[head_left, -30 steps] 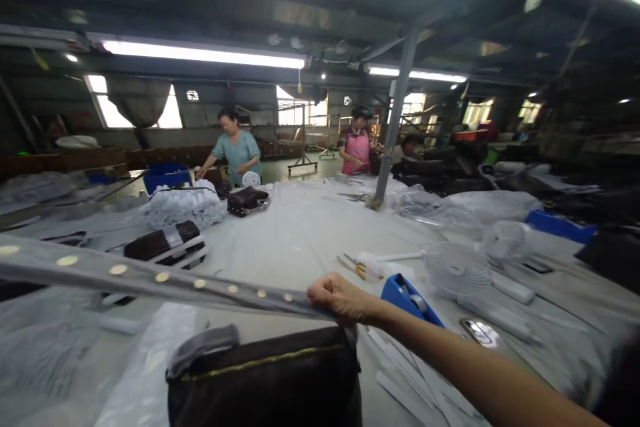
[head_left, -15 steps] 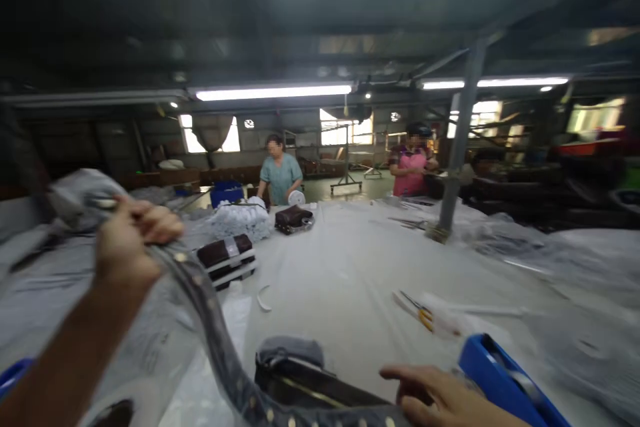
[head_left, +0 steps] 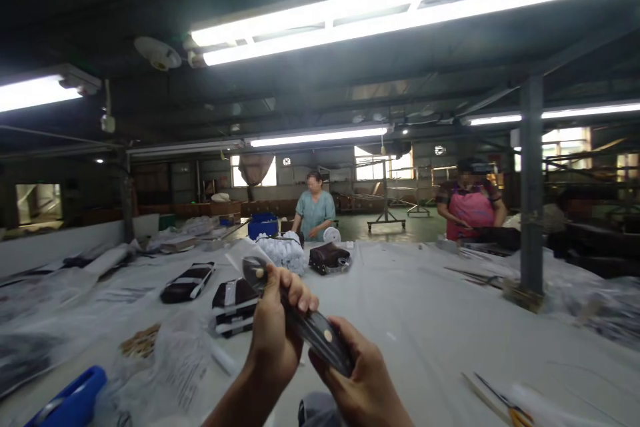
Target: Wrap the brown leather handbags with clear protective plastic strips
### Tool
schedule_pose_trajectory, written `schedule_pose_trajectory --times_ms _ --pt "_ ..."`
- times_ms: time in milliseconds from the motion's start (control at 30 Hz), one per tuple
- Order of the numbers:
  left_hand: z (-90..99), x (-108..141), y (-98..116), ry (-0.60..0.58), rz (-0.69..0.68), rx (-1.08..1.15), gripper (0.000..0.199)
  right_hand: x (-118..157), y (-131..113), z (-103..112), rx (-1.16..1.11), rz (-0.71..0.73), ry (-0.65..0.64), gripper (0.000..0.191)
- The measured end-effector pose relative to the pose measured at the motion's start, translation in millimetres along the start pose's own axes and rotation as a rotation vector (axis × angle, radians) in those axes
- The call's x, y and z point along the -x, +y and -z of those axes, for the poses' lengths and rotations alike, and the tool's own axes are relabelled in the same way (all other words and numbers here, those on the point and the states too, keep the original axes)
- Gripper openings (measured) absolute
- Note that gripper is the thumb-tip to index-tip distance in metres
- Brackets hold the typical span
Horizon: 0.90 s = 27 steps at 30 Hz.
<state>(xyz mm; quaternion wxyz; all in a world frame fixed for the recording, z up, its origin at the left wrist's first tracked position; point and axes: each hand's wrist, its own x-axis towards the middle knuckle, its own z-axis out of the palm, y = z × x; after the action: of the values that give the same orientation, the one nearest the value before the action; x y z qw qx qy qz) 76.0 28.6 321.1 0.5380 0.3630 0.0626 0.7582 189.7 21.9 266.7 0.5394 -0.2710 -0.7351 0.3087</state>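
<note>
A dark strip with pale round dots (head_left: 313, 328), apparently wrapped in clear plastic, is stretched slantwise between my two hands above the white table (head_left: 415, 320). My left hand (head_left: 280, 310) is closed round its upper part, and a clear plastic end sticks out beyond the thumb. Lower and to the right, my right hand (head_left: 363, 370) pinches the same strip between thumb and fingers. Behind my left hand lies a dark bundle with white bands (head_left: 235, 303). Grey cloth (head_left: 320, 409) shows below the hands.
Yellow-handled scissors (head_left: 500, 400) lie at front right; a blue tool (head_left: 70, 400) and crumpled plastic bag (head_left: 175, 360) at front left. A metal post (head_left: 531, 193) rises from the table's right side. Two people (head_left: 315, 207) stand beyond the far edge.
My left hand has come in from the far left and my right hand has lifted off the lower right. The strip between them is now much shorter. The view has swung left and upward.
</note>
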Motion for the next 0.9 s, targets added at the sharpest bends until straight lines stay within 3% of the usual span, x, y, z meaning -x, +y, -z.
schedule_pose_trajectory --times_ms 100,167,233,300,367,433,500,567,633,800,900 --pt "25.4 -23.3 43.0 0.110 0.008 -0.209 0.026 -6.0 -18.1 33.0 0.207 0.042 -0.096 0.018" --pt "35.8 -33.3 76.1 0.177 -0.216 -0.456 0.024 -15.4 -32.7 57.5 0.364 0.088 -0.138 0.014" --pt "33.8 -33.4 102.5 0.169 -0.466 -0.708 0.037 -25.9 -46.9 75.7 0.546 0.135 -0.176 0.012" --pt "19.2 -25.9 114.4 -0.051 -0.353 -0.957 0.056 -35.5 -60.8 84.5 0.715 0.175 -0.209 0.011" --pt "-1.3 -18.2 109.7 -0.394 -0.113 -1.231 0.067 -43.7 -73.4 85.3 0.822 0.212 -0.235 0.012" --pt "-17.5 -17.6 94.2 -0.726 0.075 -1.488 0.056 -50.4 -81.7 82.8 0.857 0.247 -0.251 0.014" --pt "-21.8 -24.2 77.5 -0.845 0.130 -1.680 0.026 -55.0 -81.7 81.6 0.862 0.257 -0.248 0.017" --pt "-13.8 -32.5 66.4 -0.767 0.099 -1.733 0.014 -56.0 -72.1 83.2 0.859 0.210 -0.223 0.014" --pt "0.9 -36.2 61.1 -0.637 0.072 -1.606 0.016 -52.4 -56.5 85.6 0.834 0.125 -0.208 0.013" --pt "28.5 -21.5 46.1 -0.318 0.165 -0.905 0.028 -31.0 -23.2 75.7 0.629 0.031 -0.242 0.021" --pt "30.2 -12.3 27.1 -0.148 0.100 -0.507 0.027 -22.7 -13.1 61.3 0.516 0.019 -0.220 0.016"
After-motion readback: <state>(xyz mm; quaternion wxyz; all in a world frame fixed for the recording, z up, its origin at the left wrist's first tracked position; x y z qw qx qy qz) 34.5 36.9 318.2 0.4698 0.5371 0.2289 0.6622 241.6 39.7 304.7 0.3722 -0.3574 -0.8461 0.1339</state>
